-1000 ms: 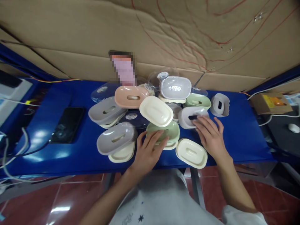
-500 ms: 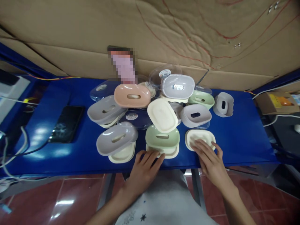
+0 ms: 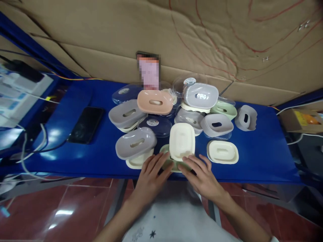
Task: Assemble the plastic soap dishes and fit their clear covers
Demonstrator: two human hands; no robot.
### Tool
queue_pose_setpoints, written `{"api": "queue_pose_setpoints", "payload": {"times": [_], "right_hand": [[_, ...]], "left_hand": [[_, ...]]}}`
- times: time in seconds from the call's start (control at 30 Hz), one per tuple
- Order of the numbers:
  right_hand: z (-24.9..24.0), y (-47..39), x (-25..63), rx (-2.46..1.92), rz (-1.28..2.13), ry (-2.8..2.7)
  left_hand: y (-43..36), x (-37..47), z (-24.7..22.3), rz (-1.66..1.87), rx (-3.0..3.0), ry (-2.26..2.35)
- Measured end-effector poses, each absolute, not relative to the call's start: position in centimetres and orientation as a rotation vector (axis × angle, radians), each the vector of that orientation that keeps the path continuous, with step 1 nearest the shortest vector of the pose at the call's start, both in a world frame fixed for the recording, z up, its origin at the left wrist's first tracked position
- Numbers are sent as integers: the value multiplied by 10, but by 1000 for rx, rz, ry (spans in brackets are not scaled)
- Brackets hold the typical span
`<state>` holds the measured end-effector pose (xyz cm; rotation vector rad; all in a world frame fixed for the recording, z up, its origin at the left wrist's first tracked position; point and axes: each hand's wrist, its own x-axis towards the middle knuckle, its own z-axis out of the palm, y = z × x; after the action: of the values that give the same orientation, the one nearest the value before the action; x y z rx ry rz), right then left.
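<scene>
Head view: both hands at the near edge of the glossy blue tabletop. Left hand lies palm down, grip spread, fingertips touching the left rim of a pale green oval plastic soap dish. Right hand also palm down, grip spread, fingers lying on the right near rim of the same dish; neither hand pinches anything. A cream rounded-rectangular plastic lid sits on top of the green dish, just beyond both sets of fingertips, long side running away from the person.

Just left of the left grip: a grey oval slotted plastic tray resting on a cream dish. Right of the right grip, apart from it: a cream oval plastic dish lying flat. Beyond the grips, a pile of more dishes, among them a peach oval slotted tray. Far left of the grips, a black phone lies flat. Brown cardboard lines the back.
</scene>
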<state>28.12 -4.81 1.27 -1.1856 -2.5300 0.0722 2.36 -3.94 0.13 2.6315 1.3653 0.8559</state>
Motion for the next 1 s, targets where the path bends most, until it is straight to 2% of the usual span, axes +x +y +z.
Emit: {"api": "queue_pose_setpoints", "payload": {"times": [0.2, 0.33, 0.43, 0.53, 0.7, 0.87, 1.0], "right_hand": [[25, -45, 284, -1205, 99, -2520], [35, -29, 283, -1313, 134, -2499], [41, -24, 288, -1285, 108, -2440], [51, -31, 303, -1217, 92, -2336], [64, -67, 349, -1338, -111, -2057], [36, -79, 406, -1748, -429, -1817], [2, -61, 441, -1863, -502, -1750]], "left_hand": [[-37, 15, 7, 845, 2678, 1226], [-14, 3, 27, 923, 2669, 1418], [22, -7, 39, 742, 2661, 1670], [56, -14, 39, 583, 2645, 1683], [68, -14, 40, 765, 2615, 1577], [28, 9, 54, 996, 2688, 1501], [4, 41, 49, 1087, 2712, 1426]]}}
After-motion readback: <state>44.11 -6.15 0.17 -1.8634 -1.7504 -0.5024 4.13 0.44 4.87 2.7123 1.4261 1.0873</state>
